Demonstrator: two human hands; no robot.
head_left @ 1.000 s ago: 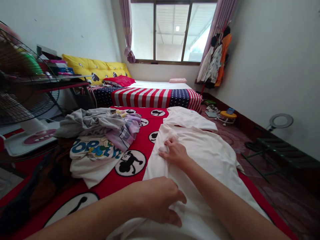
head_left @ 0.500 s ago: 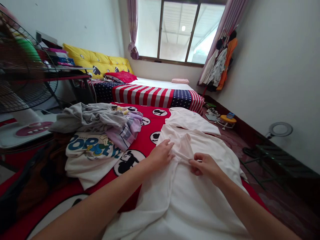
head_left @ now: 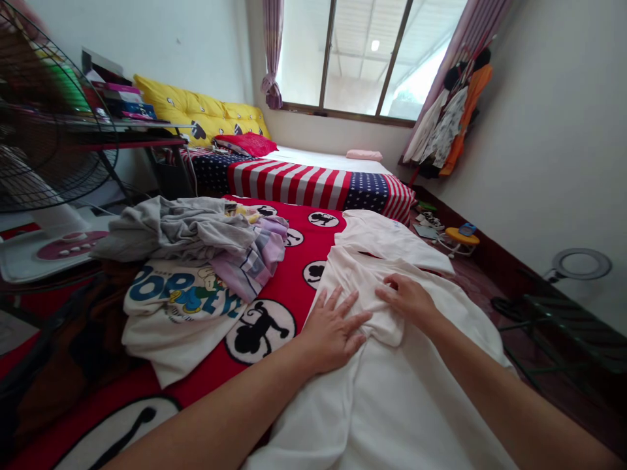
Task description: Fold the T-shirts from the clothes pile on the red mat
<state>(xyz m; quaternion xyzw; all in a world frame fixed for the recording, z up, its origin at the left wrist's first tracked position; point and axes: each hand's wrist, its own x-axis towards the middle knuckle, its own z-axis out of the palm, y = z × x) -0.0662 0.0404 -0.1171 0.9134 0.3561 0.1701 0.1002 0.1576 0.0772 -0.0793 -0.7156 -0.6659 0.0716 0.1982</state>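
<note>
A white long garment (head_left: 392,391), perhaps a long-sleeved top, lies spread in front of me, with a part folded over onto its middle. My left hand (head_left: 336,333) rests flat on its left side, fingers spread. Beside it, my right hand (head_left: 411,301) touches the folded part with slightly bent fingers; no cloth shows pinched in them. Another white garment (head_left: 386,236) lies just beyond, partly covered by the near one. Under both is a red blanket (head_left: 298,313) with black figures in white circles.
To the left are a grey garment (head_left: 181,228), a plaid lilac cloth (head_left: 262,258) and a white printed shirt (head_left: 181,326). A fan (head_left: 53,130) stands at far left. Behind is a bed with a striped cover (head_left: 294,186). A green folding stool (head_left: 573,326) is at right.
My left hand has flattened and spread on the garment. My right hand has released the pinched cloth, which now lies folded down to the right. The view has shifted slightly.
</note>
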